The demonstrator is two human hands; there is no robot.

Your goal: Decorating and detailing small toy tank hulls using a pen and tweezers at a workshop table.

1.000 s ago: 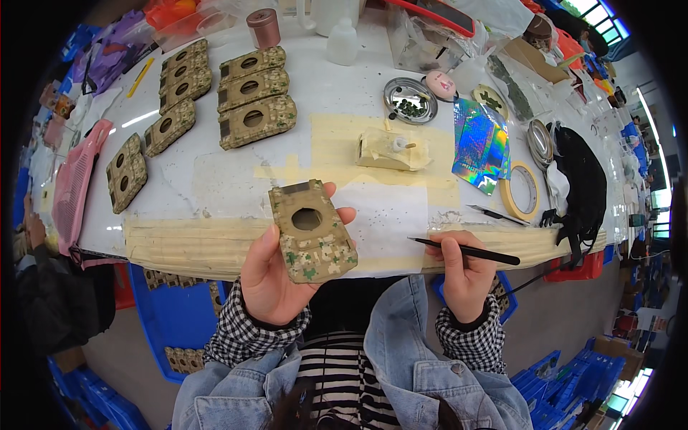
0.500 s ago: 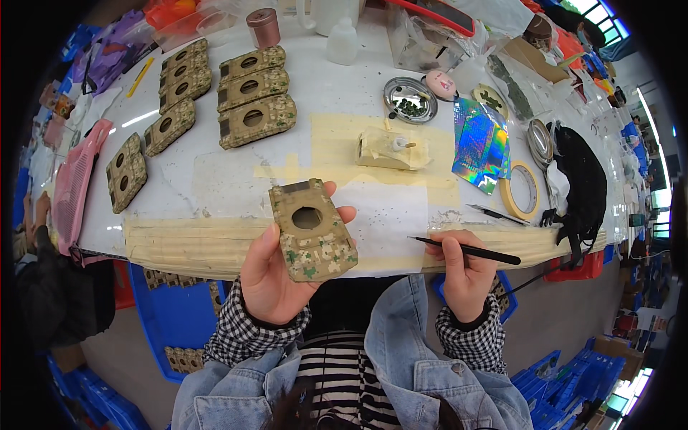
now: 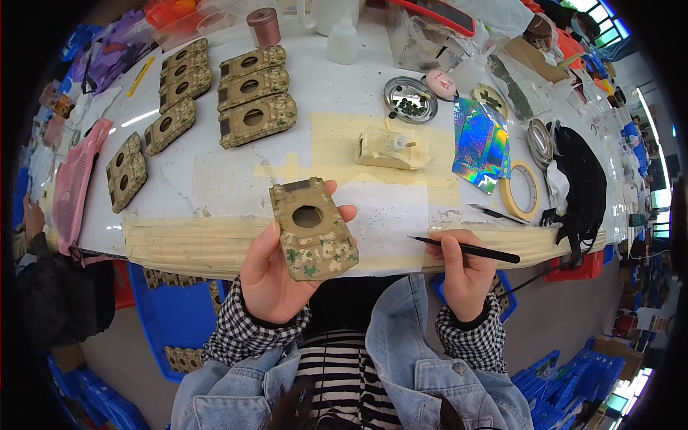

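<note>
In my left hand is a camouflage-painted toy tank hull top, its round hole facing up. The thumb lies along its left edge and fingertips show past its right side. My right hand pinches a pair of black tweezers, with the fine tip pointing left. That tip is over the right edge of a white paper sheet scattered with tiny dark specks, apart from the hull top. Beyond the paper stands a tape-covered block with a small stick on it.
Several similar hull tops lie in rows at the far left. A metal dish holds small green parts. Rightward are a holographic sheet, a tape roll, a craft knife and a black bag. Below the table edge is a blue tray.
The hull top in my left hand has tilted very slightly. My right hand and the tweezers stay in place. At the far left, another person's hand has shifted a little.
</note>
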